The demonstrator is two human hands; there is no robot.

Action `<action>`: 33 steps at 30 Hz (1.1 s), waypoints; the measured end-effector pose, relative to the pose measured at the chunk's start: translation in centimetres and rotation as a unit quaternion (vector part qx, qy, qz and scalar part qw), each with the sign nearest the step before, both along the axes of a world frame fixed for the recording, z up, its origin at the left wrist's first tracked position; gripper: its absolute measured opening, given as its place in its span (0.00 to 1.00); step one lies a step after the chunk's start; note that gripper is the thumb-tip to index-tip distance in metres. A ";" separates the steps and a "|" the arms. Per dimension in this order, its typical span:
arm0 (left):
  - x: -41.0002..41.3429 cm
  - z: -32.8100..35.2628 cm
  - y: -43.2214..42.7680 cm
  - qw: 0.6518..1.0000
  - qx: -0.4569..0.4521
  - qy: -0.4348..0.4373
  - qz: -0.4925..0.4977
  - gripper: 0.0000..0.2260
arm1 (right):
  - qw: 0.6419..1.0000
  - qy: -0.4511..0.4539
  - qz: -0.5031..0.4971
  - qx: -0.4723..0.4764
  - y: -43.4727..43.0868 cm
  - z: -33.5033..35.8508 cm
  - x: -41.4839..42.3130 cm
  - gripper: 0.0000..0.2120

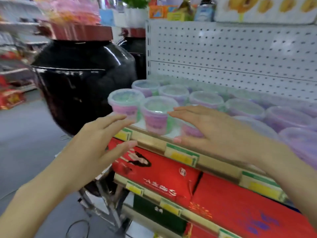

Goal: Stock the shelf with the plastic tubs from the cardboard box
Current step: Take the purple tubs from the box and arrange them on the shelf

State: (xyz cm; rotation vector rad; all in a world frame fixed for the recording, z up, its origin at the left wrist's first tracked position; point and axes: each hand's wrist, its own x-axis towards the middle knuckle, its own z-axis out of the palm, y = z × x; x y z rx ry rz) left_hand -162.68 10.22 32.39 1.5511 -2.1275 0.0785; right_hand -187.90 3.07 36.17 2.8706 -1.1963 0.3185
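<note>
Plastic tubs (pixel 156 115) packed upright in rows on the shelf (pixel 151 143), frontmost at its edge. Flanking those with left hand (pixel 92 148) and right hand (pixel 217 134), fingers (pixel 111 120) spread apart, gripping nothing, probably to square them up. No cardboard box in view.

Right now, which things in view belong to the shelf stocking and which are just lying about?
Job: plastic tubs, shelf, left hand, right hand; the cardboard box is out of view.
Lying about: black jar, red boxes below, potted plant on top.
</note>
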 end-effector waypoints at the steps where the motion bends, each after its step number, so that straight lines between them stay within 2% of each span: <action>1: 0.8 -0.1 -0.4 1.000 -0.001 0.004 0.006 0.28 | 1.000 0.011 0.000 0.002 -0.7 0.0 0.9 0.35; 5: 3.0 -1.1 -2.9 0.999 -0.006 0.010 0.031 0.30 | 0.999 0.028 0.004 -0.020 -3.0 -0.9 3.3 0.36; 8: 4.4 -1.3 -5.2 0.999 0.001 0.006 0.043 0.30 | 0.999 0.024 0.001 -0.037 -4.2 -1.5 4.6 0.32; 11: 5.9 -0.8 -7.8 0.999 -0.003 -0.004 0.054 0.30 | 0.997 0.069 -0.008 -0.016 -5.6 -1.4 5.5 0.30; 16: 7.1 -0.2 -11.8 0.999 0.012 0.022 0.019 0.28 | 0.994 0.097 -0.052 -0.004 -7.8 -0.7 6.5 0.31; 19: 8.3 -0.5 -14.5 0.999 0.047 -0.004 -0.022 0.28 | 0.992 0.109 -0.067 0.000 -8.4 -1.1 8.0 0.32; 23: 10.4 -0.5 -17.7 0.993 0.080 -0.048 -0.076 0.31 | 0.991 0.073 -0.108 -0.013 -8.6 -2.3 9.8 0.34; 27: 11.4 -0.3 -19.2 0.980 0.126 -0.050 -0.145 0.28 | 0.986 0.026 -0.158 -0.043 -8.7 -3.2 10.4 0.28; 30: 11.4 -0.5 -19.9 0.977 0.111 -0.068 -0.169 0.27 | 0.985 0.010 -0.171 -0.008 -8.6 -3.8 10.2 0.31; 33: 11.0 -1.5 -20.6 0.976 0.074 -0.041 -0.201 0.29 | 0.984 -0.010 -0.177 0.037 -9.1 -4.0 9.8 0.34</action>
